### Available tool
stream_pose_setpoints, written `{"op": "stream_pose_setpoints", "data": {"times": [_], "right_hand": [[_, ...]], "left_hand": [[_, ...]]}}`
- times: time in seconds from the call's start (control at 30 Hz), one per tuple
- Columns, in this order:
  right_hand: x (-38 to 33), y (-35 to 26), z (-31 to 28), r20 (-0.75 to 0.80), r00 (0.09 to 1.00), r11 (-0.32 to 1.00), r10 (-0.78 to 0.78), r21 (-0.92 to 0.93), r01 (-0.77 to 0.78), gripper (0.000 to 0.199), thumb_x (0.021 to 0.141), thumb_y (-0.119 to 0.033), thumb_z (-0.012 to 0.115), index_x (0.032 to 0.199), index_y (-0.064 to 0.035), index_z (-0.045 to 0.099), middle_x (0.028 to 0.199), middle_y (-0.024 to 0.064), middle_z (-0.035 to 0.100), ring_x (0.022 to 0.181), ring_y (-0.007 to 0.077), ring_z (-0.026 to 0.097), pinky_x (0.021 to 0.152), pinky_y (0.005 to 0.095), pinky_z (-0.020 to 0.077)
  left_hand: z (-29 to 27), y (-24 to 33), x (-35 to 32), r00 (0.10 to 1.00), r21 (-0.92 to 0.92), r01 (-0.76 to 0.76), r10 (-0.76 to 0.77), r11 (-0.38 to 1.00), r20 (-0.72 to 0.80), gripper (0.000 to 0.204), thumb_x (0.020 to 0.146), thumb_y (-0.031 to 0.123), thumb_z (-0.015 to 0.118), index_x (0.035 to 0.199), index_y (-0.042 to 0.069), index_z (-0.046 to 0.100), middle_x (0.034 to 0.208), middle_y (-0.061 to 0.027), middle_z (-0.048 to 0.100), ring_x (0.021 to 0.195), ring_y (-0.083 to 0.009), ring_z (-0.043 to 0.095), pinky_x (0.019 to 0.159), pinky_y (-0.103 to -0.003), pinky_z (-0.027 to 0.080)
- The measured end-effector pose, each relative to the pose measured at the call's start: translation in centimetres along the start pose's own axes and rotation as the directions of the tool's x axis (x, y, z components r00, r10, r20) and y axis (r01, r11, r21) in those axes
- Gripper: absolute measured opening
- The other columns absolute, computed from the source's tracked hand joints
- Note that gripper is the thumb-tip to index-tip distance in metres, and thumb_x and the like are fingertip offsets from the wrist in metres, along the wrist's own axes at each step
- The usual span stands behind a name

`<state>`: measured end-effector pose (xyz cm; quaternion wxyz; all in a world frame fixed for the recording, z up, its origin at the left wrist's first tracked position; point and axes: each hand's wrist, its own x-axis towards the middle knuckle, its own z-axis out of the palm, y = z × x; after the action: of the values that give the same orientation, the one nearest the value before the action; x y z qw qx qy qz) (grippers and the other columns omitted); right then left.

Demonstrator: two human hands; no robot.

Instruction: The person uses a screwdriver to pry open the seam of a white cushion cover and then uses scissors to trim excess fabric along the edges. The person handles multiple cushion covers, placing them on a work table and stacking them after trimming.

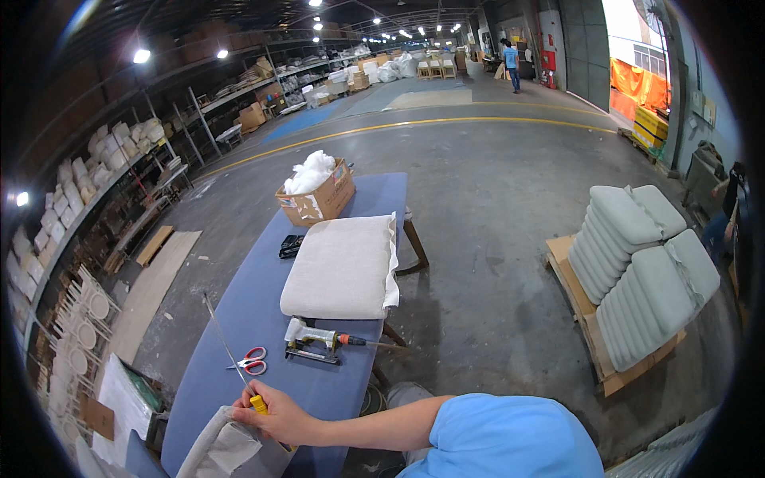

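My right hand is closed round the yellow handle of a long, thin-shafted tool, like a screwdriver or an awl. Its metal shaft points up and away over the blue-topped table. The same hand rests against the top edge of a light grey fabric-covered piece, cut off by the lower rim. Beyond the hand lie scissors with red and white handles. A staple gun with an attached hose lies beside them, in front of a pale upholstered seat cushion. My left hand is out of sight.
At the table's far end stand a black object and a cardboard box of white stuffing. Grey cushions are stacked on a cardboard-covered base to the right. White chair frames line the left. A person stands far off.
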<state>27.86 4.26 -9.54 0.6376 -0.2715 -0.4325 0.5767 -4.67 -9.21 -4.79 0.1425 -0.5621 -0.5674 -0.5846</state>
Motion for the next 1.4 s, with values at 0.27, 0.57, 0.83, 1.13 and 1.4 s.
{"op": "stream_pose_setpoints", "data": {"times": [0.27, 0.57, 0.83, 1.13, 1.4], "right_hand": [[10.3, -0.8, 4.1, -0.086, 0.889, 0.880, -0.450, -0.210, 0.425, 0.041, 0.099, -0.043, 0.074, 0.100, -0.0093, 0.052, 0.081, 0.0033, 0.053, 0.076, 0.0149, 0.049, 0.067, 0.0343, 0.0441], [23.6, -0.6, 6.0, -0.066, 0.981, 0.862, -0.181, -0.491, 0.126, 0.034, 0.100, -0.032, 0.072, 0.114, -0.0027, 0.062, 0.085, 0.0048, 0.065, 0.060, 0.0107, 0.055, 0.050, 0.0286, 0.0445], [14.3, 0.2, -2.8, -0.153, 0.979, 0.990, -0.133, 0.018, 0.138, 0.022, 0.110, -0.031, 0.052, 0.107, -0.0095, 0.058, 0.081, 0.0075, 0.064, 0.067, 0.0122, 0.056, 0.062, 0.0284, 0.0460], [4.2, -13.9, 5.5, 0.327, 0.851, 0.911, -0.411, 0.120, 0.394, 0.027, 0.114, -0.038, 0.046, 0.117, -0.0117, 0.052, 0.102, 0.0125, 0.069, 0.089, 0.0135, 0.065, 0.071, 0.0263, 0.0518], [-2.0, -18.7, 6.8, 0.587, 0.700, 0.852, -0.407, -0.032, 0.523, 0.025, 0.113, -0.032, 0.050, 0.125, -0.0100, 0.046, 0.110, 0.0151, 0.069, 0.096, 0.0190, 0.072, 0.065, 0.0213, 0.0562]], "left_hand": [[0.9, 1.9, -2.6, 0.995, -0.187, 0.095, -0.088, 0.978, 0.049, 0.057, 0.101, 0.031, 0.070, 0.148, 0.002, 0.053, 0.142, -0.0177, 0.061, 0.126, -0.0252, 0.060, 0.108, -0.043, 0.049], [7.7, 5.9, -6.2, 0.942, -0.517, 0.331, -0.312, 0.789, 0.126, 0.051, 0.101, 0.021, 0.070, 0.143, -0.001, 0.054, 0.130, -0.0100, 0.063, 0.122, -0.0170, 0.058, 0.103, -0.034, 0.048], [11.3, 7.3, -5.1, 0.974, -0.732, 0.209, -0.208, 0.649, 0.094, 0.082, 0.096, 0.017, 0.076, 0.161, -0.001, 0.030, 0.140, -0.0177, 0.059, 0.125, -0.0218, 0.061, 0.106, -0.037, 0.049], [11.3, 9.3, -4.5, 0.981, -0.571, 0.149, -0.048, 0.807, 0.187, 0.088, 0.095, 0.007, 0.074, 0.163, 0.000, 0.019, 0.144, -0.0185, 0.053, 0.129, -0.0240, 0.059, 0.108, -0.038, 0.050], [12.7, 12.3, -5.3, 0.977, -0.489, 0.050, 0.059, 0.871, 0.206, 0.086, 0.091, 0.006, 0.076, 0.162, 0.002, 0.027, 0.151, -0.0222, 0.049, 0.138, -0.0304, 0.054, 0.115, -0.041, 0.043]]}}
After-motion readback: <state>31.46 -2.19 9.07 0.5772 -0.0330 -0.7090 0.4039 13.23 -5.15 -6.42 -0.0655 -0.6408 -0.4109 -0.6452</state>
